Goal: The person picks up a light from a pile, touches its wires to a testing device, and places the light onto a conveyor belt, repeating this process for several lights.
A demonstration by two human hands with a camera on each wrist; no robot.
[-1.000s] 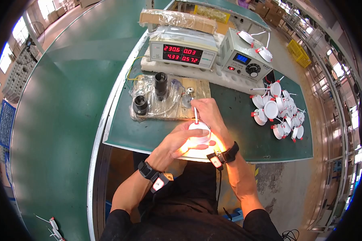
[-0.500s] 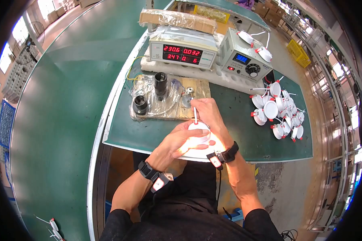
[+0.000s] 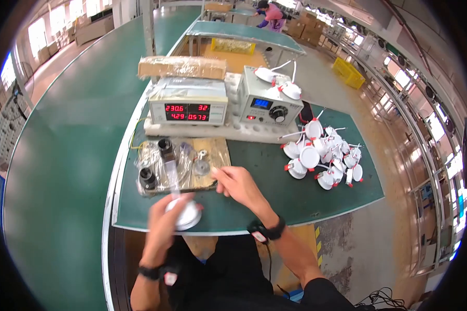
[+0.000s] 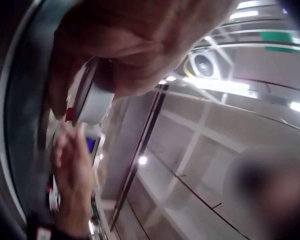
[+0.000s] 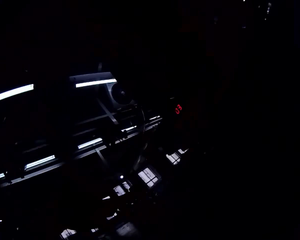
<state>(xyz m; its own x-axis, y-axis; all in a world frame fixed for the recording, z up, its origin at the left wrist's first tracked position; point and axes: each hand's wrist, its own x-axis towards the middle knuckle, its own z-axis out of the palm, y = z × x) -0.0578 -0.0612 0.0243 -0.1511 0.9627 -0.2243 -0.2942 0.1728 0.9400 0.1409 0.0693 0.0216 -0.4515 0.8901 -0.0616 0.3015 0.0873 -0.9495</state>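
In the head view my left hand (image 3: 163, 223) grips a round white downlight (image 3: 188, 216) at the front edge of the bench, blurred by motion. Its pale cable points up toward the black sockets. The left wrist view shows my fingers round the downlight's rim (image 4: 97, 105), with a red clip (image 4: 69, 114) at its side. My right hand (image 3: 241, 189) hovers by the right edge of the wooden board (image 3: 218, 155), fingers loosely bent and nothing seen between them. On that board stand two black sockets (image 3: 147, 178) and a small metal disc (image 3: 201, 167). The right wrist view is mostly dark.
Behind the board is a power meter (image 3: 187, 111) with red digits, beside a grey regulator (image 3: 270, 98) with downlights on top. Several white downlights (image 3: 310, 157) lie piled on the bench's right. Another person (image 3: 272, 18) stands far back.
The downlight glowed between both hands before; now it is unlit. My left hand has carried it left, and my right hand has come away from its cable. The head view has shifted.
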